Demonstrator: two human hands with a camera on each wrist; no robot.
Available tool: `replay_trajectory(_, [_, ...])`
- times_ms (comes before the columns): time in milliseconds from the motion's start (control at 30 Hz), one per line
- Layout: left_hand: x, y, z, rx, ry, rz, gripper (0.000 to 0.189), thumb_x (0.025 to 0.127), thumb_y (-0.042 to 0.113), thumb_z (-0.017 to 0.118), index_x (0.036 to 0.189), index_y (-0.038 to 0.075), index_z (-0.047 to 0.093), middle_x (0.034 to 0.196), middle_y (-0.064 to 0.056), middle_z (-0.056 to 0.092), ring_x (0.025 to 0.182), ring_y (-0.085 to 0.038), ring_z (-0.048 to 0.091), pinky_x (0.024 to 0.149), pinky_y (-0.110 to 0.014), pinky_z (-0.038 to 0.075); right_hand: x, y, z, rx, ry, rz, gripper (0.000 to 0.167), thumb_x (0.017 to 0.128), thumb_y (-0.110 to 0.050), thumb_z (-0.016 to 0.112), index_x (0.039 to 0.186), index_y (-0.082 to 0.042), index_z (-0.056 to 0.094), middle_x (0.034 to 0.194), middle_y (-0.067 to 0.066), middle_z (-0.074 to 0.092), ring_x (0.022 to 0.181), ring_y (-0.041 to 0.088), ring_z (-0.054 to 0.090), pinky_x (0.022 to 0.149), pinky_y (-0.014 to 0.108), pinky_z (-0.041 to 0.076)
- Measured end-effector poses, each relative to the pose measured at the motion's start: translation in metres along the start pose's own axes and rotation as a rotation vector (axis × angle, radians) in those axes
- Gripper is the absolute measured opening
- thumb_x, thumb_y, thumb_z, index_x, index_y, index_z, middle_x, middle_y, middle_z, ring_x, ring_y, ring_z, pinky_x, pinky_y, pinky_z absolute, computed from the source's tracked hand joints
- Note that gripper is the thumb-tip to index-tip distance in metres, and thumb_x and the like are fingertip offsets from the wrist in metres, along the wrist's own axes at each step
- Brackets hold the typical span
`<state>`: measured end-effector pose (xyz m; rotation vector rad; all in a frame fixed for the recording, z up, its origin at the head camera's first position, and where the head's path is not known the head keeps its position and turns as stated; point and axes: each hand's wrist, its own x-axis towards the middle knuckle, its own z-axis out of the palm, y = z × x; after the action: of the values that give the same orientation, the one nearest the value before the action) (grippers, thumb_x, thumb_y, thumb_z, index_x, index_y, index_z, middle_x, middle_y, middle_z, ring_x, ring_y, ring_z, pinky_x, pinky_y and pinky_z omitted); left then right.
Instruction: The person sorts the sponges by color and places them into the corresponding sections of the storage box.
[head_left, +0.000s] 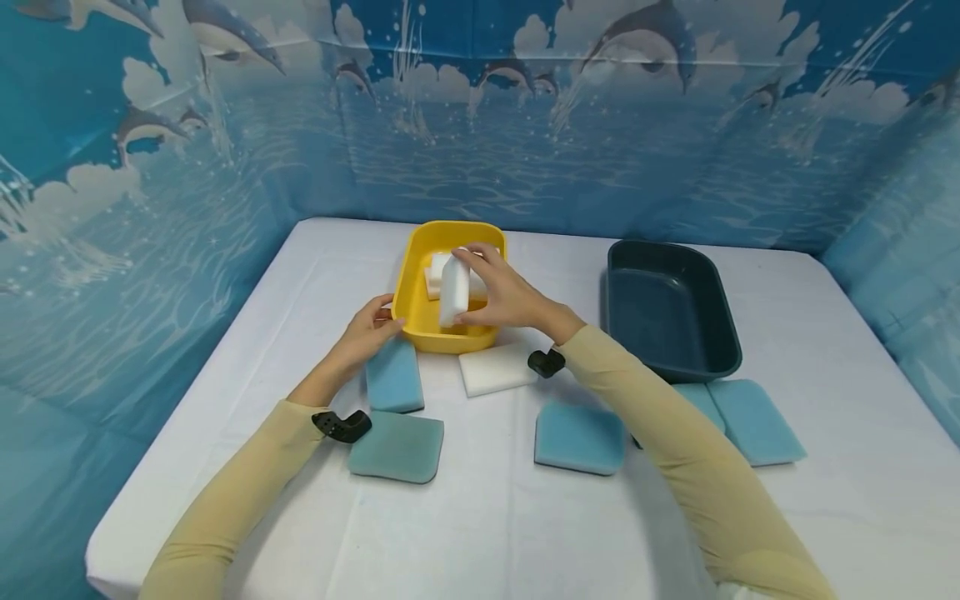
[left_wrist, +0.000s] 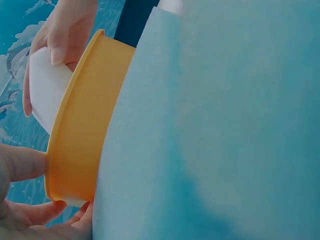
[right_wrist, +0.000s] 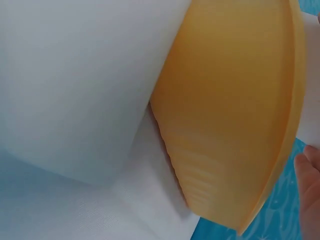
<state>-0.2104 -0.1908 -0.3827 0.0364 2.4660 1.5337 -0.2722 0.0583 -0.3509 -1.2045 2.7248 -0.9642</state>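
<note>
In the head view my right hand (head_left: 506, 292) grips a white sponge (head_left: 454, 290) between thumb and fingers, upright over the yellow basin (head_left: 401, 287). More white sponges (head_left: 435, 271) lie inside that basin. My left hand (head_left: 367, 331) holds the basin's near-left side; the left wrist view shows its thumb (left_wrist: 27, 164) against the rim and fingers curled at the corner. Another white sponge (head_left: 497, 369) lies flat just in front of the basin. A blue sponge (head_left: 394, 377) and a teal one (head_left: 397, 447) lie near my left wrist.
A dark blue basin (head_left: 667, 308) stands at the right, with nothing visible inside. One blue sponge (head_left: 579, 438) lies front of centre; others (head_left: 756, 421) are by the dark basin, partly behind my right sleeve (head_left: 675, 425). A dolphin-print curtain (head_left: 480, 167) surrounds the white-covered table (head_left: 480, 533).
</note>
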Motion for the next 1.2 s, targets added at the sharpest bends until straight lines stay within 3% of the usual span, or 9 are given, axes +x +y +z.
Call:
replay_trajectory(300, [0.0, -0.002, 0.004, -0.036, -0.014, 0.021, 0.058, 0.097, 0.016, 0.047, 0.147, 0.004, 0.022, 0.136, -0.026, 0.041, 0.124, -0.036, 0.044, 0.106, -0.046, 0.039, 0.012, 0.007, 0.008, -0.085, -0.069, 0.057, 0.095, 0.074, -0.046, 0.075, 0.147, -0.01, 0.025, 0.149, 0.014, 0.023, 0.127, 0.027, 0.04, 0.109, 0.043, 0.038])
replay_trajectory(533, [-0.001, 0.0, 0.006, -0.037, -0.014, 0.031, 0.057, 0.097, 0.015, 0.047, 0.147, 0.003, 0.023, 0.136, -0.026, 0.041, 0.124, -0.036, 0.044, 0.106, -0.046, 0.039, 0.014, 0.014, 0.004, -0.218, -0.131, 0.18, 0.101, 0.075, -0.054, 0.07, 0.149, -0.01, 0.018, 0.156, 0.012, 0.019, 0.145, 0.026, 0.02, 0.118, 0.058, 0.007])
replay_trajectory(633, [-0.001, -0.001, 0.006, -0.028, -0.013, 0.037, 0.057, 0.097, 0.016, 0.047, 0.147, 0.002, 0.022, 0.136, -0.026, 0.042, 0.124, -0.036, 0.044, 0.106, -0.046, 0.04, 0.015, 0.014, 0.003, -0.235, -0.151, 0.209, 0.104, 0.074, -0.056, 0.07, 0.15, -0.01, 0.015, 0.158, 0.011, 0.015, 0.147, 0.024, 0.015, 0.117, 0.059, 0.003])
replay_trajectory(933, [0.0, -0.001, 0.004, -0.015, -0.015, 0.033, 0.059, 0.097, 0.018, 0.046, 0.148, 0.002, 0.02, 0.137, -0.026, 0.041, 0.125, -0.037, 0.044, 0.106, -0.047, 0.039, 0.012, 0.014, -0.002, -0.203, -0.185, 0.218, 0.116, 0.073, -0.062, 0.068, 0.151, -0.022, -0.009, 0.16, 0.012, -0.004, 0.149, 0.025, -0.003, 0.117, 0.059, -0.001])
replay_trajectory(1200, [0.001, 0.0, 0.0, -0.027, -0.009, 0.005, 0.06, 0.097, 0.018, 0.046, 0.148, 0.004, 0.019, 0.139, -0.025, 0.04, 0.129, -0.036, 0.042, 0.108, -0.047, 0.037, 0.004, 0.011, -0.012, -0.154, -0.176, 0.158, 0.115, 0.074, -0.058, 0.069, 0.151, -0.024, -0.009, 0.16, 0.012, -0.005, 0.149, 0.025, -0.003, 0.118, 0.056, -0.001])
